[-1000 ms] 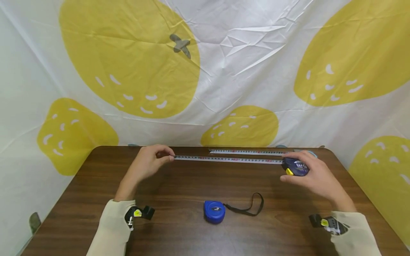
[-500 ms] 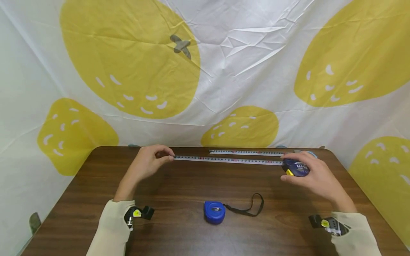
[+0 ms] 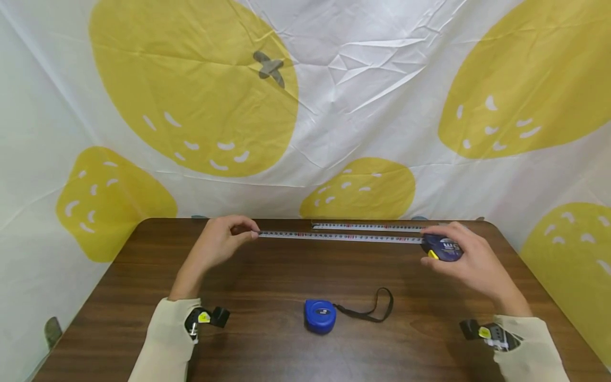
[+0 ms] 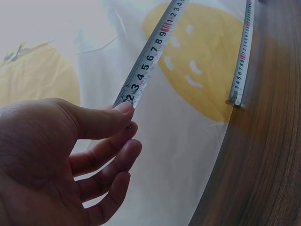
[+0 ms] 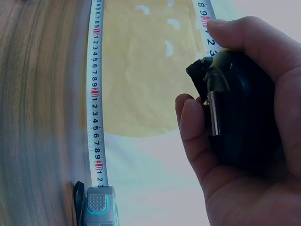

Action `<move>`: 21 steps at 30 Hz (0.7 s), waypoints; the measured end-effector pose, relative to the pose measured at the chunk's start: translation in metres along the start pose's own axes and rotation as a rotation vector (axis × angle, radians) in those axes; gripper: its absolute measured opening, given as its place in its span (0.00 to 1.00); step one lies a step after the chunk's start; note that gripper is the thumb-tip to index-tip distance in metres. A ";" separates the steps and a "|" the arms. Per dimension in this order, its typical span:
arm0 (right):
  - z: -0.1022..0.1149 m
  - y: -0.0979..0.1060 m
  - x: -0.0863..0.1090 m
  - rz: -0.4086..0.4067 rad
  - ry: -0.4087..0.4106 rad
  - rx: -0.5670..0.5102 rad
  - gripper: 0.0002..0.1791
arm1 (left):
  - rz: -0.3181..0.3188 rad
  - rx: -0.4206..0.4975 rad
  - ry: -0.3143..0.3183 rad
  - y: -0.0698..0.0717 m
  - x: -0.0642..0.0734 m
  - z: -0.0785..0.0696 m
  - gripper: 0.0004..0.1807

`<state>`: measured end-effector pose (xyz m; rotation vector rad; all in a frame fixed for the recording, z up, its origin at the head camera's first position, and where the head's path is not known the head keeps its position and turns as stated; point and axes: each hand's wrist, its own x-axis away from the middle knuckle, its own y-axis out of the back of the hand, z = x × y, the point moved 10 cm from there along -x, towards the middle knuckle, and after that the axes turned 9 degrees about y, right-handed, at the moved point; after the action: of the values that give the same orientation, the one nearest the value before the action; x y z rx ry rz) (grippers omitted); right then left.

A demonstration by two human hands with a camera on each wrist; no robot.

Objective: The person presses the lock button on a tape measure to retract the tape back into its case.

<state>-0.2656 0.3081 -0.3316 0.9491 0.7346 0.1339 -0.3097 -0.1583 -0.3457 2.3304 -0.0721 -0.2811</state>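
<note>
In the head view my right hand (image 3: 470, 262) grips a dark blue tape measure (image 3: 444, 248) with a yellow button. Its numbered blade (image 3: 334, 237) runs out straight to the left. At the far end my left hand (image 3: 219, 245) pinches the blade's tip between thumb and fingers; the end itself is mostly covered. The left wrist view shows the thumb (image 4: 115, 120) over the low numbers. Fingers wrap the case in the right wrist view, where a metal clip (image 5: 214, 113) faces the camera. The blade hangs above the tabletop, in front of a second extended tape (image 3: 367, 227).
That second tape comes from a grey and teal tape measure (image 5: 99, 207) at the table's back edge, behind my right hand. A blue tape measure (image 3: 320, 317) with a black wrist strap (image 3: 369, 316) lies nearer on the brown table (image 3: 267, 350). A fruit-print cloth (image 3: 334, 122) hangs behind.
The right hand has tilted the dark blue case slightly and shifted a touch to the right, so the case's lettering sits at another angle. The left hand stays practically still.
</note>
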 end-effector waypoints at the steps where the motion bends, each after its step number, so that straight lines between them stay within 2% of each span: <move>1: 0.000 0.000 0.000 -0.002 0.005 0.001 0.34 | -0.001 0.001 0.000 0.000 0.000 0.000 0.03; 15: 0.001 -0.002 -0.003 -0.020 -0.002 -0.012 0.31 | -0.003 0.001 -0.014 0.000 -0.001 -0.002 0.03; 21: 0.002 -0.003 -0.002 -0.023 0.020 -0.001 0.31 | -0.004 0.003 -0.012 -0.001 -0.001 -0.002 0.03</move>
<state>-0.2669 0.3041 -0.3321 0.9394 0.7639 0.1235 -0.3101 -0.1557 -0.3449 2.3321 -0.0739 -0.2966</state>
